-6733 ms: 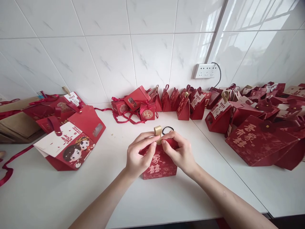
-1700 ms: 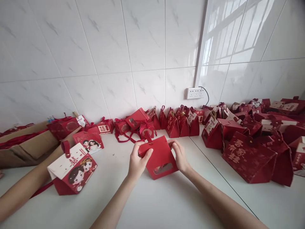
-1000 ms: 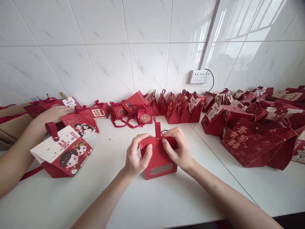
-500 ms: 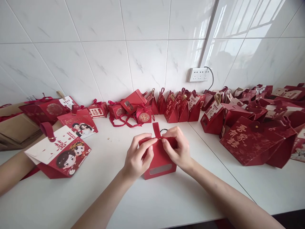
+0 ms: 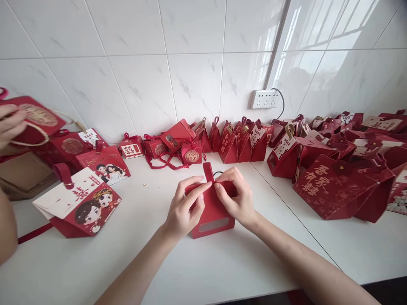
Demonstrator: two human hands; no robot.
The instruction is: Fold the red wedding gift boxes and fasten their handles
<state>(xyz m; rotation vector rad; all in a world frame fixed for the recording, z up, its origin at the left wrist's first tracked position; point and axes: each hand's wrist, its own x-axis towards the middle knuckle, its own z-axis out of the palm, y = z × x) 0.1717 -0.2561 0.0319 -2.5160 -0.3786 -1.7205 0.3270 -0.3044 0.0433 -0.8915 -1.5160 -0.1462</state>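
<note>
A red gift box (image 5: 213, 209) with a clear slot window near its base stands on the white table in front of me. A red ribbon loop (image 5: 208, 171) rises from its top edge. My left hand (image 5: 187, 206) pinches the top edge just left of the loop. From the other side, my right hand (image 5: 234, 195) grips the same edge, its thumb and fingertips close to the left ones. Whatever lies between the fingertips is too small to make out. Part of a dark ring-like cord (image 5: 218, 173) shows behind the box.
Finished-looking red boxes (image 5: 244, 142) line the wall, with a larger cluster (image 5: 338, 186) at right. A white-topped box with cartoon figures (image 5: 81, 201) stands at left. Another person's hand (image 5: 11, 125) holds a red box (image 5: 40, 116) at far left. A power strip (image 5: 265, 99) is on the wall.
At far left, the other person's arm has moved back, and their hand now shows with a raised red box and cord. My own hands stay nearly still on the gift box.
</note>
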